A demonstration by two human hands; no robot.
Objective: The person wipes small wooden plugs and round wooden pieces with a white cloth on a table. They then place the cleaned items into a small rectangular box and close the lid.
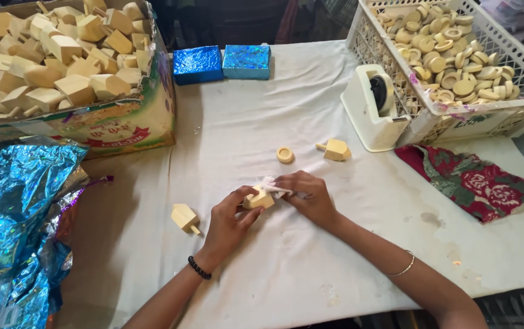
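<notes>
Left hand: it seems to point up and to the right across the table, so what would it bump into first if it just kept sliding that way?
The left hand already touches a small wooden block; straight past it, the right hand, probably.

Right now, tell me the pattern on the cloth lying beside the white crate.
Red roses on dark green cloth, seen in the head view.

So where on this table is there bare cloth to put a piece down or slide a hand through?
Bare cloth lies in front of the two blue blocks, down to the wooden ring, and along the near edge under the forearms. Another patch sits below the floral rag. It is crowded at the left by the foil and cardboard box, and around both hands on the wooden piece.
</notes>
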